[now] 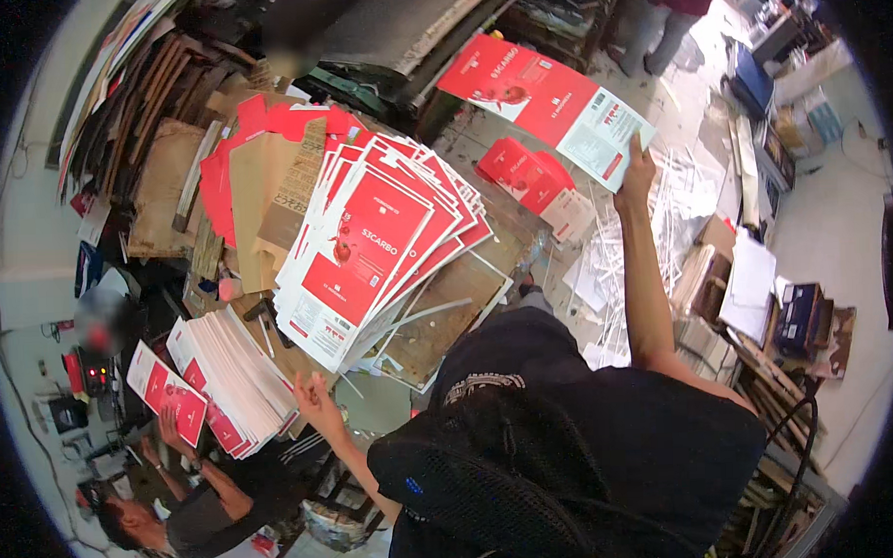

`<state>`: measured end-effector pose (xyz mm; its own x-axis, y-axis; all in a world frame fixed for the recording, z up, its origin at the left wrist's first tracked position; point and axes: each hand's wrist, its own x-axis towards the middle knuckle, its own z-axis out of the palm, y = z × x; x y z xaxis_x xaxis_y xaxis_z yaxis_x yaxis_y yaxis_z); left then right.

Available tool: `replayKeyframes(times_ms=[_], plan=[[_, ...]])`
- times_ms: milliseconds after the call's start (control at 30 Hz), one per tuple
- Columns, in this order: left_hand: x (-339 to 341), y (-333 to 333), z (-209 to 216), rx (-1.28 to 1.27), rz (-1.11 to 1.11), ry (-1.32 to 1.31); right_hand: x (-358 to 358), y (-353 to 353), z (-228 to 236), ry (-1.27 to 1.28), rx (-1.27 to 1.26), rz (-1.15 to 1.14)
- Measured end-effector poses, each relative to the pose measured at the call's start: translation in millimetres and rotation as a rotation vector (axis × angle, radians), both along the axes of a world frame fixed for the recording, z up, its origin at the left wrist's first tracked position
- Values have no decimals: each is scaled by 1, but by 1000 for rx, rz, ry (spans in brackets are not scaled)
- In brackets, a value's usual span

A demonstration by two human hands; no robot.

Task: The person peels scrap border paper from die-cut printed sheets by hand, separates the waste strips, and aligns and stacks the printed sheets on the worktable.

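Note:
Out to the right, my right hand grips one end of a long red-and-white printed sheet. This sheet stretches away to the upper left, held above the floor. My left hand has its fingers apart and holds nothing. It is just off the near corner of a tall, fanned pile of similar printed sheets on the worktable. Between the table and my right arm sits a lower group of red printed pieces, with paler ones at its near end.
At lower left a co-worker handles a red-and-white printed piece beside another thick stack. Brown and red paper lies beyond the pile. White paper strips litter the floor right. Another person stands at the back.

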<state>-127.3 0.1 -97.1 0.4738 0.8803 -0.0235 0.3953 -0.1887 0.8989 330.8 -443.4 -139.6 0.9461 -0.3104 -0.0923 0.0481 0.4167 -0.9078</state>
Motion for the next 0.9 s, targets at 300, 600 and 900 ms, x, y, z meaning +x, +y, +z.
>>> replayKeyframes(times_ms=[300,600,900], plan=[[57,-42,1,-127,-328,-38,-64,-101,-290,742,-603,-49],[51,-42,-8,126,-112,92,-73,-6,-199,356,-953,40],[114,-51,3,-1213,-260,-353,-59,294,28,-732,-743,874]])
